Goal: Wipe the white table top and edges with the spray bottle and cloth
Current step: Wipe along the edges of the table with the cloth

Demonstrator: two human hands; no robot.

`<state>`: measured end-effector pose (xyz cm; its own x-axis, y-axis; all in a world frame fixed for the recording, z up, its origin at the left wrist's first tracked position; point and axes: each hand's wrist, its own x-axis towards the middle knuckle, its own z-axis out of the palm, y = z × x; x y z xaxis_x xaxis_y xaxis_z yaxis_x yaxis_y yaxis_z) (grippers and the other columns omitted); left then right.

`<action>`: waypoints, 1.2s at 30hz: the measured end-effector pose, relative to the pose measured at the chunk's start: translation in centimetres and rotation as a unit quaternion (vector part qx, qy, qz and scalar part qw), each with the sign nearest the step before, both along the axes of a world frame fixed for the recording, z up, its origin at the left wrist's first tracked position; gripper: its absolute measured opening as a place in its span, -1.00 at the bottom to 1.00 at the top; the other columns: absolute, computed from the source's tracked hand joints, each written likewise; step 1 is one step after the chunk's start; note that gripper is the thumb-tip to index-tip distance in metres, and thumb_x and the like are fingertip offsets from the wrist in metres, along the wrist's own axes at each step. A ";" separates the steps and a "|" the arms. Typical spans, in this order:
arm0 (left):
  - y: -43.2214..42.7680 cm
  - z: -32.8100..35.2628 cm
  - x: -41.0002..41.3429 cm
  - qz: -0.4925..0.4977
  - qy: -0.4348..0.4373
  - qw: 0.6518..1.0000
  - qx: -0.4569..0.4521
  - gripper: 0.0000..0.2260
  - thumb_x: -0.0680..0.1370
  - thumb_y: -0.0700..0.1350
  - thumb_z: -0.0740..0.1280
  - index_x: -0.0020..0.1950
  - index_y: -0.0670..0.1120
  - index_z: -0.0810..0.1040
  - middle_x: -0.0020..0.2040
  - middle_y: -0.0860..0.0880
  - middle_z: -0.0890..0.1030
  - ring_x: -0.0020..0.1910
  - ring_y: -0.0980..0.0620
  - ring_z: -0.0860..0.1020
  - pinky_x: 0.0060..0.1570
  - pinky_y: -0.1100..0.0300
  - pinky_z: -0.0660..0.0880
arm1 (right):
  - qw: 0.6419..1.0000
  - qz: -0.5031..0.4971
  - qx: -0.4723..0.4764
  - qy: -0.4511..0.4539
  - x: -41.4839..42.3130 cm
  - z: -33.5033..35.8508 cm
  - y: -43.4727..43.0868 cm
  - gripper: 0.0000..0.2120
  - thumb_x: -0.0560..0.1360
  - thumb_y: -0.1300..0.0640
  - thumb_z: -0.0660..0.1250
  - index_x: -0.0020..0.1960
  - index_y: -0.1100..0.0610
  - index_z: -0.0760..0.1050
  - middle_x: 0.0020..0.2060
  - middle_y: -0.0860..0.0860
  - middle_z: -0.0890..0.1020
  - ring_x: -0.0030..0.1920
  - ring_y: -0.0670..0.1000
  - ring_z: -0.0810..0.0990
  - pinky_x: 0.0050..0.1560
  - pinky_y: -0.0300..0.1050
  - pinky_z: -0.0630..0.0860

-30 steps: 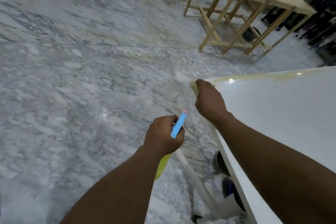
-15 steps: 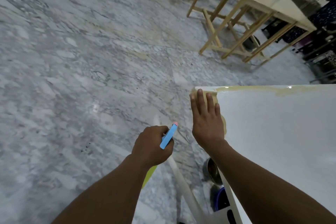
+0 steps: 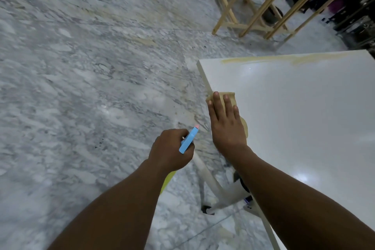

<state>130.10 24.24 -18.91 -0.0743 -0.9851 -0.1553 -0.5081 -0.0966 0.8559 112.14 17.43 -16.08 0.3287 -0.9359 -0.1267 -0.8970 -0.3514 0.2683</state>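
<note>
Now my right hand, fingers flat, has drawn the cloth back from the corner of the white table, so that edge seems wiped; my left hand grips the spray bottle.

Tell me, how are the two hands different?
The left hand is curled round the spray bottle; the right hand lies flat with straight fingers. The left hand is over the marble floor, beside the white table; the right hand presses the tan cloth onto the table top near its edge. Shared: both reach forward, each busy with one cleaning thing.
</note>
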 end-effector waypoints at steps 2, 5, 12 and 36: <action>1.9 0.2 -0.9 -0.006 -0.002 1.000 0.000 -0.77 0.46 0.02 0.27 -0.26 -0.13 0.49 -0.40 -0.08 0.52 -0.38 -0.13 0.51 -0.32 -0.06 0.50 | 1.000 0.002 -0.004 -0.003 -1.4 -0.2 2.6 -0.29 0.52 0.32 0.06 0.61 0.18 -0.13 0.59 0.16 -0.23 0.57 0.29 -0.24 0.54 0.25 -0.11; 4.8 0.5 -2.8 -0.018 -0.006 1.000 -0.001 -0.76 0.47 0.01 0.28 -0.26 -0.15 0.49 -0.40 -0.11 0.52 -0.39 -0.16 0.53 -0.34 -0.07 0.48 | 1.000 -0.001 -0.025 -0.003 -3.7 -0.4 6.9 -0.30 0.50 0.33 0.05 0.61 0.19 -0.04 0.60 0.16 -0.14 0.58 0.28 -0.16 0.52 0.23 -0.10; 10.6 1.4 -7.5 -0.052 -0.013 0.999 0.001 -0.76 0.46 0.01 0.27 -0.27 -0.15 0.46 -0.40 -0.10 0.51 -0.37 -0.17 0.52 -0.33 -0.05 0.48 | 0.999 -0.009 -0.041 -0.020 -8.4 -0.5 16.6 -0.32 0.51 0.36 0.14 0.60 0.21 0.05 0.60 0.18 -0.01 0.58 0.30 -0.04 0.52 0.28 0.08; 23.0 6.4 -18.4 -0.190 -0.064 0.979 0.034 -0.83 0.55 -0.13 0.36 -0.19 -0.20 0.55 -0.41 -0.08 0.52 -0.35 -0.18 0.53 -0.29 -0.02 0.50 | 0.996 -0.038 -0.074 -0.021 -20.6 0.9 44.6 -0.49 0.63 0.41 -0.19 0.55 0.31 0.15 0.56 0.22 0.16 0.53 0.35 0.14 0.43 0.30 0.28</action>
